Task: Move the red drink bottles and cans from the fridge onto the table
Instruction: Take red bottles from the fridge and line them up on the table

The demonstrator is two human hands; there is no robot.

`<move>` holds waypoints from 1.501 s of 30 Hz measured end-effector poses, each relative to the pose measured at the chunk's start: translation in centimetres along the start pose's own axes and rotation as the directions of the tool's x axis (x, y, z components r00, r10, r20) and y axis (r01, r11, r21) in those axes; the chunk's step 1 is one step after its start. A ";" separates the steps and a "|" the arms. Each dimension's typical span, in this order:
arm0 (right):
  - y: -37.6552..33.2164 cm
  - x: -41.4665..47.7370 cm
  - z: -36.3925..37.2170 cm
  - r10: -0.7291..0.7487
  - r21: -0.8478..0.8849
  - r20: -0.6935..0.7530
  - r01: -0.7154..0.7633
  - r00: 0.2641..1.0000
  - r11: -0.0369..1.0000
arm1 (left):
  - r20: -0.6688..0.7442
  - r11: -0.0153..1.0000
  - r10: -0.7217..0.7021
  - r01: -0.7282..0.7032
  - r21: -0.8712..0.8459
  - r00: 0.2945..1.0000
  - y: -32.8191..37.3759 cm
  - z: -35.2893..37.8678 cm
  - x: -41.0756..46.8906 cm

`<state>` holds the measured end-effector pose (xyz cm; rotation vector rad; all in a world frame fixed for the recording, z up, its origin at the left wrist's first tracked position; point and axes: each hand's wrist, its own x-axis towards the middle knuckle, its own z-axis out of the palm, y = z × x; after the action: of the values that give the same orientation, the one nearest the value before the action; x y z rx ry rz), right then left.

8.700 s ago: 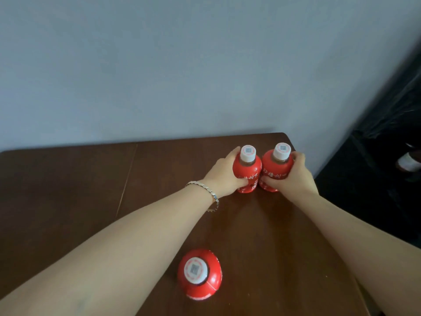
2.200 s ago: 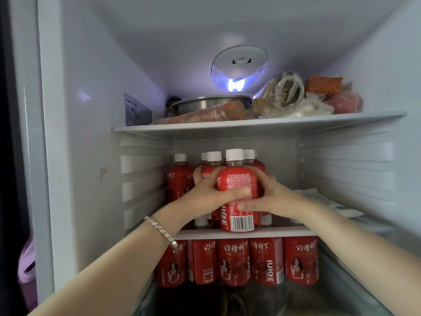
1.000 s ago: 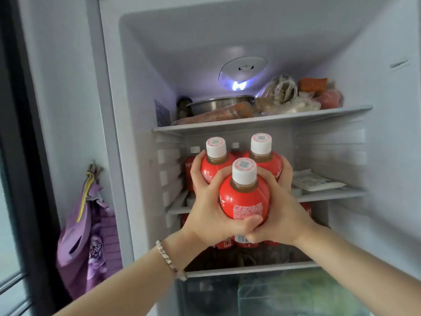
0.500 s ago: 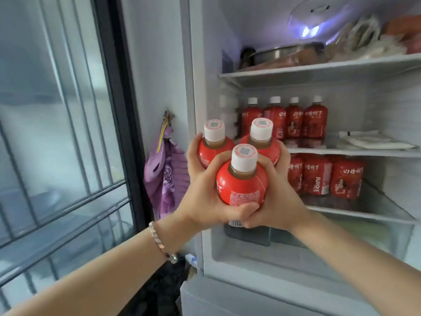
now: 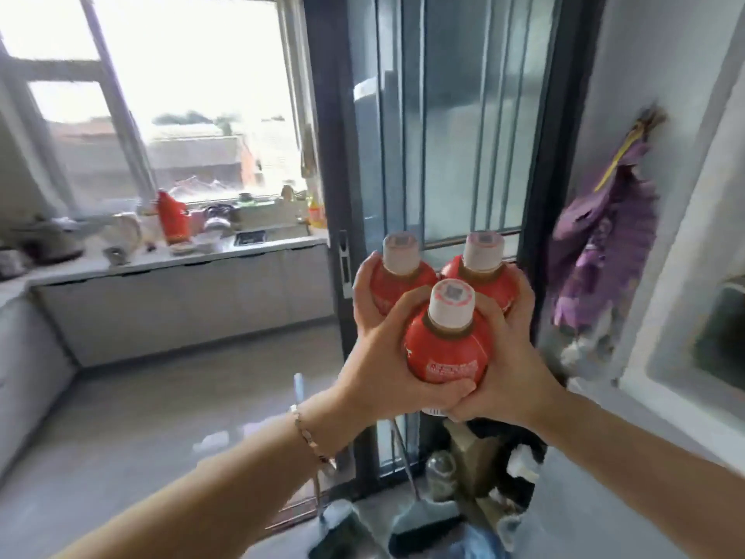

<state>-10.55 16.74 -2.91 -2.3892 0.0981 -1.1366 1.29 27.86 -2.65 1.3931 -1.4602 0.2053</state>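
Three red drink bottles with white caps are clustered upright between my two hands at chest height. The nearest bottle (image 5: 445,349) sits in front; a second bottle (image 5: 399,276) is behind it on the left and a third bottle (image 5: 481,276) behind on the right. My left hand (image 5: 379,357) wraps round the left side of the bunch, its fingers curled over the front bottle. From the other side my right hand (image 5: 512,357) grips the bunch, fingertips meeting the left hand's under the front bottle. Fridge interior and table are out of view.
A dark-framed glass sliding door (image 5: 443,135) stands straight ahead. Left of it, a kitchen counter (image 5: 169,256) under a bright window holds a kettle, a red container and other items. A purple bag (image 5: 600,252) hangs on the wall at right. Clutter lies on the floor below.
The view has swung left, away from the open fridge to the glass door and kitchen. Both hands keep the same grip on the three bottles.
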 end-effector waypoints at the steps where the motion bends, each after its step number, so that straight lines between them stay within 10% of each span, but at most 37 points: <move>1: -1.9 -0.1 2.2 -0.014 0.050 0.066 0.011 0.998 0.999 | -0.055 0.999 -0.015 0.018 0.051 0.998 0.2 -2.4 -2.1; 10: -18.8 -1.5 20.5 -0.425 0.395 0.162 0.336 0.891 0.855 | -0.353 0.909 -0.071 0.206 0.362 0.933 4.9 -21.5 -20.5; 24: -57.5 -12.6 43.6 -0.716 0.809 0.286 0.240 0.638 0.536 | -0.659 0.478 -0.200 0.660 0.580 0.725 21.7 -50.9 -51.7; 45: -99.4 -24.3 74.6 -0.990 0.991 0.113 -0.087 0.086 0.106 | -0.987 0.047 0.076 0.988 0.147 0.143 30.8 -79.5 -83.4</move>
<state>15.32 140.12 -14.50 -1.4276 -1.7474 0.2895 0.03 146.47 -15.14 2.1589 0.6202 1.1536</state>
